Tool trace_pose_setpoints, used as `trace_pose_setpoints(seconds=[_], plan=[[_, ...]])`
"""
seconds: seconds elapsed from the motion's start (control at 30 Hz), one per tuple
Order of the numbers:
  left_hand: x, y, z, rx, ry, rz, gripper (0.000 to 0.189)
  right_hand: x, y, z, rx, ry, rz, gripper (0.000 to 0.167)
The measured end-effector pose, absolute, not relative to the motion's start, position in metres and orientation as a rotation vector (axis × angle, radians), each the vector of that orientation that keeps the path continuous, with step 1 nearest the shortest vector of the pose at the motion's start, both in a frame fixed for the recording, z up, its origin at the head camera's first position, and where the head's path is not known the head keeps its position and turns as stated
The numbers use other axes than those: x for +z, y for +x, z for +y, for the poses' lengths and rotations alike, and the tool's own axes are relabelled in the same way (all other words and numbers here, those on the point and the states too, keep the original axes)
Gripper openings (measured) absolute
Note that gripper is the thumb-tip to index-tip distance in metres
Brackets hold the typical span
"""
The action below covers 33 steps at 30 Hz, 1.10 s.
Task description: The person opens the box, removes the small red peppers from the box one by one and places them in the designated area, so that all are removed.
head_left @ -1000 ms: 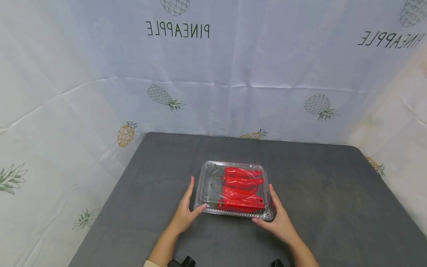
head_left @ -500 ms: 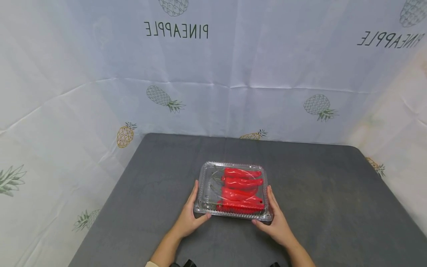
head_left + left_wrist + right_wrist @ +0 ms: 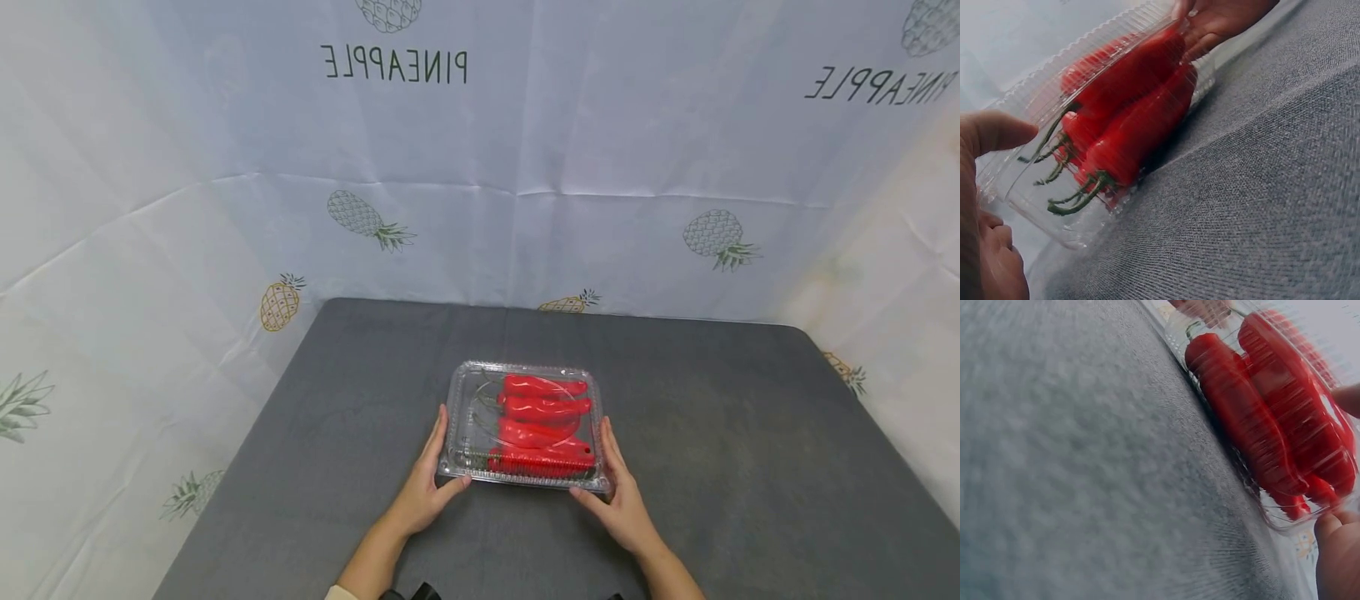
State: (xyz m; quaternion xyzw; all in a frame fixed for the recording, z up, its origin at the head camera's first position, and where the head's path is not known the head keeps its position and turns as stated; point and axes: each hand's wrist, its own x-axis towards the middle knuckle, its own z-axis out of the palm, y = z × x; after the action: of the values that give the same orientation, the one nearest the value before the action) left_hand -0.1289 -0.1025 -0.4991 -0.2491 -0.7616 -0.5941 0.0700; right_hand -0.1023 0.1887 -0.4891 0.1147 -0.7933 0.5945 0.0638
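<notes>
A clear plastic clamshell box with a ridged rim lies in the middle of the table. Several red peppers with green stems show through its lid, stems toward the left. My left hand holds the box's left side, thumb at the front left corner and fingers along the side. On the opposite side my right hand grips it likewise, its thumb at the front right corner. In the left wrist view the left thumb lies at the rim and the other fingers curl lower down the box wall.
A dark grey cloth covers the table around the box. White curtains printed with pineapples stand behind the table and at both sides.
My left hand has moved in against the box's left side, its thumb shifting down to the front edge. The right hand has shifted only slightly. The box has hardly moved.
</notes>
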Motion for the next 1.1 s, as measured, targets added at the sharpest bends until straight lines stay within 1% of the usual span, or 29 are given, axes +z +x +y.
trace_pose_setpoints(seconds=[0.17,0.3,0.43,0.6,0.87,1.1], plan=[[-0.500,-0.129,-0.104,-1.832,-0.780,-2.277,0.084,-0.494,-0.100,0.188,1.865,0.466,-2.258,0.087],[-0.501,-0.129,-0.105,-1.791,-0.821,-2.269,0.078,-0.498,-0.097,0.187,1.814,0.522,-2.202,0.079],[-0.500,-0.126,-0.106,-1.759,-0.821,-2.308,0.073,-0.498,-0.095,0.186,1.735,0.516,-2.198,0.070],[-0.500,-0.123,-0.106,-1.709,-0.829,-2.325,0.067,-0.498,-0.092,0.187,1.661,0.477,-2.219,0.063],[-0.499,-0.122,-0.105,-1.607,-0.832,-2.322,0.059,-0.499,-0.093,0.188,1.484,0.539,-2.164,0.058],[-0.497,-0.121,-0.107,-1.528,-0.823,-2.355,0.057,-0.502,-0.091,0.187,1.484,0.485,-2.173,0.054]])
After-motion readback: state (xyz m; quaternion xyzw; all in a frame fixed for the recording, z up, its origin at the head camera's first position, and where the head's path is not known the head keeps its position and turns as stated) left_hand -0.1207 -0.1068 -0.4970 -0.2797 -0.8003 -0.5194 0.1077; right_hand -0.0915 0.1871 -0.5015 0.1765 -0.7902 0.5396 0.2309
